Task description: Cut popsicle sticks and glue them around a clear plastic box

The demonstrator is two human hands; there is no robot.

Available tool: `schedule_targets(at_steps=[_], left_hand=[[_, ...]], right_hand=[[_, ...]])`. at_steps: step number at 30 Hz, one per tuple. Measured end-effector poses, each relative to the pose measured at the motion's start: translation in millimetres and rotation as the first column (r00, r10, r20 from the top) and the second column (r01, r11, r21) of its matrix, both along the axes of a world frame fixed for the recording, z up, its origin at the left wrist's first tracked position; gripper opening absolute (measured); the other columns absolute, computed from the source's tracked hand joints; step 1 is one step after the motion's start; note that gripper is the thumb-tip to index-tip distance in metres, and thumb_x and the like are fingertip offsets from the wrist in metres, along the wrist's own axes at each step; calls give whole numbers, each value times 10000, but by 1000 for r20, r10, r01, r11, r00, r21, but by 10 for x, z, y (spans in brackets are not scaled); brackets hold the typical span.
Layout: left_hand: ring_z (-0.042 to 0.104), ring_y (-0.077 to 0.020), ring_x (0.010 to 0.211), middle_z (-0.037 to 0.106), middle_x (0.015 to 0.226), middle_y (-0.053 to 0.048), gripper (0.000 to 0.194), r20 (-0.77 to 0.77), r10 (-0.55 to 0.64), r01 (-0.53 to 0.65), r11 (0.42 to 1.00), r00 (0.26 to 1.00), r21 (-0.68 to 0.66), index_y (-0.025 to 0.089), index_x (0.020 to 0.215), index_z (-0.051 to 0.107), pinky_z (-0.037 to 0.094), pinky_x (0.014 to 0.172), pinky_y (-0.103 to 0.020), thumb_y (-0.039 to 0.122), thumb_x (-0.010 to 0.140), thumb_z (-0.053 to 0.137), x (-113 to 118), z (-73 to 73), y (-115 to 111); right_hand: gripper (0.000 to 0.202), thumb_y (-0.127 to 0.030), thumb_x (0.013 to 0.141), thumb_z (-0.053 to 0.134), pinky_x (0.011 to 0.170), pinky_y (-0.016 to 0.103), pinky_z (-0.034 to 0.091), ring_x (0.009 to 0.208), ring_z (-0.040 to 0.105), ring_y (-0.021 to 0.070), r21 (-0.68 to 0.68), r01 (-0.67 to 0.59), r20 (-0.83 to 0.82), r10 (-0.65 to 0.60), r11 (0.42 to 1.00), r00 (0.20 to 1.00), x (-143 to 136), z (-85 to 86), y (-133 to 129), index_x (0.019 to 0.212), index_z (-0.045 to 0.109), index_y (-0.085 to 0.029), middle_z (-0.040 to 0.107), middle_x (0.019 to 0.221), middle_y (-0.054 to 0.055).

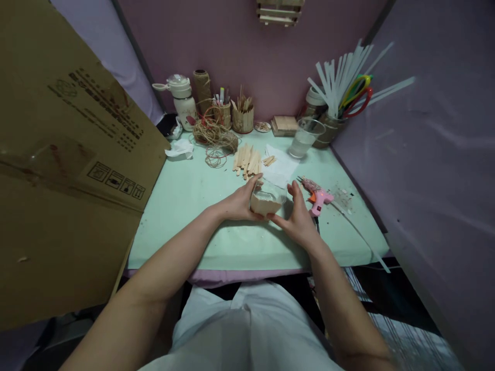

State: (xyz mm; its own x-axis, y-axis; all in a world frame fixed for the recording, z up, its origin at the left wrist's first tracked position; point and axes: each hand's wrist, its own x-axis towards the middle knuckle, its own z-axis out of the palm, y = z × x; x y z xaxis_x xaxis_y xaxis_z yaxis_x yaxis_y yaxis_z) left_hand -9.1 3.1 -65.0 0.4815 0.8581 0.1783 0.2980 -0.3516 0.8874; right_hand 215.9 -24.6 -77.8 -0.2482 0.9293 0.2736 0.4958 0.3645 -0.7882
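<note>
Near the front middle of the table, a small clear container (270,195) is held between both hands, tilted a little. A tan, wood-like layer (266,207) covers the lower part of its near side. My left hand (246,200) curves round the left side, thumb low and fingers up near the rim. On the right side, my right hand (297,219) grips with its thumb at the lower edge, its fingers raised by the far right side. Just right of that hand lies a pink glue gun (320,200) with a glue stick (359,234) trailing from its back.
Behind the hands are loose craft sticks (247,159), a white tissue (282,167) and a clear cup (302,143). Tangled twine (214,131), a white bottle (181,100) and a holder of glue sticks and scissors (330,129) line the back. A cardboard box (77,170) stands left.
</note>
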Motion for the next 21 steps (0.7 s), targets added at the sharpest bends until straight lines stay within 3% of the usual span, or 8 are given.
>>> schedule_targets(at_steps=[7,11,17,21], left_hand=[[445,-366,1352,464,1425,-184,1299,-1,-11,11,1000,1000,1,210,1550,171,319,1134,-479,349,495,916,-4,-35,24],[437,-360,1361,441,1449,-206,1283,-51,-22,24,999,998,36,184,1558,118,332,1125,-475,376,551,890,-5,-30,20],[460,-374,1339,455,1441,-204,1266,-80,-16,21,998,997,54,201,1558,120,354,1103,-492,366,565,887,-2,-4,10],[440,-385,1349,431,1457,-240,1248,-118,-21,29,998,993,61,137,1561,76,353,1105,-486,439,631,853,-1,44,-29]], right_hand=[[1035,-504,723,750,1128,652,258,1389,350,430,132,88,187,-112,987,976,-29,-189,-67,1554,216,-193,410,1496,202],[1035,-461,710,759,1119,638,277,1368,369,437,138,97,218,-126,986,968,-57,-176,-74,1545,232,-151,432,1467,223],[1023,-468,707,755,1114,634,293,1373,374,432,111,107,187,-126,988,974,-51,-115,-70,1539,231,-184,420,1494,205],[1014,-457,721,755,1143,572,295,1370,384,425,86,103,196,-118,991,973,-61,-110,-63,1534,244,-130,434,1477,240]])
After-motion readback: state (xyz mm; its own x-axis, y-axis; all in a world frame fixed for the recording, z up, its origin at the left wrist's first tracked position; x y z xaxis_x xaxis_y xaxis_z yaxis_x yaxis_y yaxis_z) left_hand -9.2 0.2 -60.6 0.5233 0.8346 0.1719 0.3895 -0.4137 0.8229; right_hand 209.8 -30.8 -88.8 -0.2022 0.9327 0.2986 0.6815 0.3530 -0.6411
